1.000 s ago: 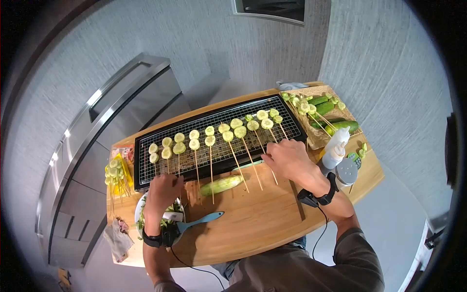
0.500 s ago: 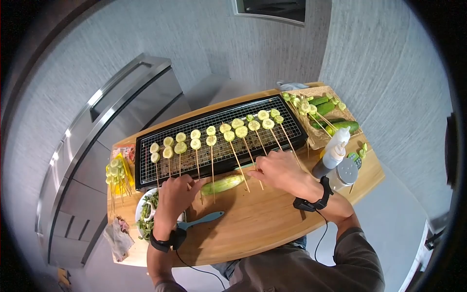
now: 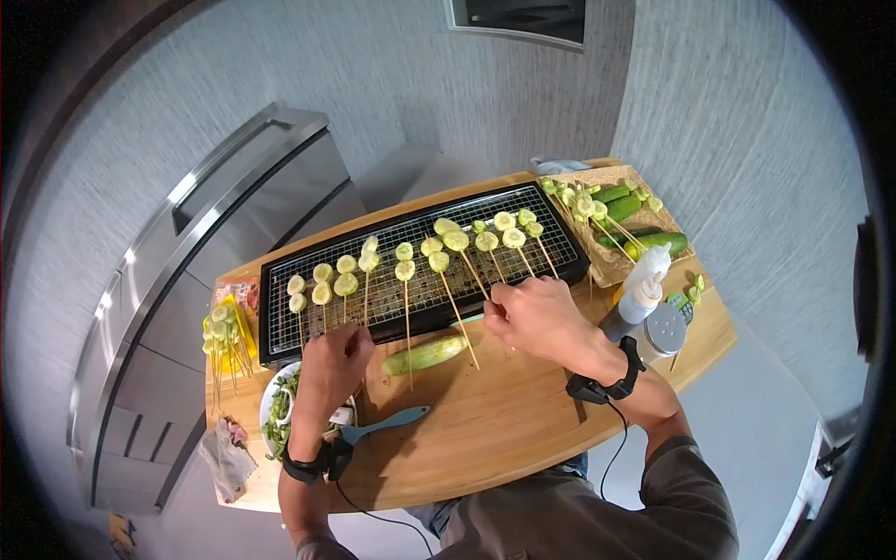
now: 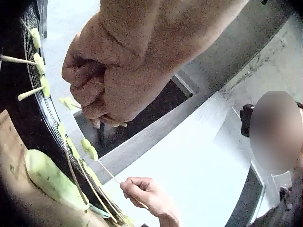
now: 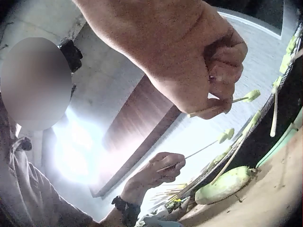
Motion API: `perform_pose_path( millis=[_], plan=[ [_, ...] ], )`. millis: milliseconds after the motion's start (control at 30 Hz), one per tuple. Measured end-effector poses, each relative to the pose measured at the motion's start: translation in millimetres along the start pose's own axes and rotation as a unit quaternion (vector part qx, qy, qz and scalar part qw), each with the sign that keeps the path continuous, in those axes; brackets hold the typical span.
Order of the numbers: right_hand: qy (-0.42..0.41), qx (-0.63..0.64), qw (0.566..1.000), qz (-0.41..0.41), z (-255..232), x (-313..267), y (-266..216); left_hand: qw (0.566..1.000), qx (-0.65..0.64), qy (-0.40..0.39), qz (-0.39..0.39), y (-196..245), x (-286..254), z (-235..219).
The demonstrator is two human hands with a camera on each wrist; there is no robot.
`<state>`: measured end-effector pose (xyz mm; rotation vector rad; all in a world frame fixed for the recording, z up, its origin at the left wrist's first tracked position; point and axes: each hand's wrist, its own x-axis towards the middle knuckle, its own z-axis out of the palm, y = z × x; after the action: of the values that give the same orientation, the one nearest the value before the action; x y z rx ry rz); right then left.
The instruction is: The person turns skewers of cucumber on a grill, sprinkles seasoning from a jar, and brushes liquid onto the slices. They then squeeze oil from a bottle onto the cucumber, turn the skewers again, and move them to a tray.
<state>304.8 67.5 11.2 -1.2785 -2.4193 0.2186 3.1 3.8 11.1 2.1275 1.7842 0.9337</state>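
Note:
In the head view my left hand (image 3: 331, 373) pinches the lower end of a bamboo skewer with two round cucumber slices (image 3: 369, 259). My right hand (image 3: 546, 319) grips a second skewer, whose two slices (image 3: 455, 240) tilt up over the grill (image 3: 420, 313). Both held skewers show raised from the grate in the wrist views, the slices (image 4: 90, 149) of the right one standing above the grill's edge. Other cucumber skewers (image 3: 404, 269) lie in a row across the grate, sticks toward me. Below them a peeled cucumber (image 3: 425, 356) rests on the wooden board (image 3: 467, 411).
A blue-handled brush (image 3: 387, 422) lies beside a white bowl (image 3: 271, 397) of green peelings. Squeeze bottles (image 3: 639, 303) and a shaker (image 3: 665, 331) stand at the right. Behind them a woven tray (image 3: 611, 266) holds cucumbers and skewers. More skewers (image 3: 219, 331) lie on yellow at the left.
My left hand has shifted right and taken hold of a skewer. My right hand has moved left to another skewer. Both skewers' slices have risen and shifted slightly away from me.

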Motion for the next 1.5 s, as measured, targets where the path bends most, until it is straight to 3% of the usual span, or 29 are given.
perform_pose_path(
  millis=[400, 467, 800, 900, 967, 1067, 1167, 1233, 1267, 1367, 1500],
  plan=[
    [-0.019, 0.019, 1.000, -0.009, -1, 4, 0, 1.000, 0.022, 0.008, -0.013, 5, -2, 5],
    [-0.057, 0.018, 0.998, 0.008, 0, 5, 0, 0.999, 0.037, 0.010, -0.022, 1, -2, 10],
    [-0.091, -0.019, 0.996, 0.008, 18, 5, 8, 0.996, 0.072, -0.058, -0.009, -9, -6, 17],
    [-0.089, -0.061, 0.994, 0.015, 24, 2, 14, 0.993, 0.111, -0.045, -0.012, -8, -8, 15],
    [-0.018, -0.053, 0.998, 0.012, 17, -2, 11, 0.990, 0.134, -0.029, -0.019, -3, -8, 13],
    [0.008, -0.016, 1.000, 0.008, 3, -2, 0, 0.991, 0.124, -0.004, -0.041, 8, -7, 11],
    [-0.037, 0.009, 0.999, -0.014, -1, -6, -16, 0.996, 0.077, -0.050, -0.021, 14, -13, 18],
    [-0.062, 0.007, 0.998, -0.028, 8, -9, -22, 0.991, 0.085, -0.091, 0.040, 13, -16, 27],
    [-0.087, 0.007, 0.995, -0.042, 12, -11, -23, 0.987, 0.098, -0.128, 0.010, 16, -17, 27],
    [-0.122, -0.011, 0.991, -0.047, 19, -11, -22, 0.985, 0.090, -0.148, 0.015, 16, -17, 30],
    [-0.093, -0.012, 0.994, -0.059, 26, -12, -19, 0.983, 0.084, -0.165, 0.003, 19, -16, 29]
  ],
)
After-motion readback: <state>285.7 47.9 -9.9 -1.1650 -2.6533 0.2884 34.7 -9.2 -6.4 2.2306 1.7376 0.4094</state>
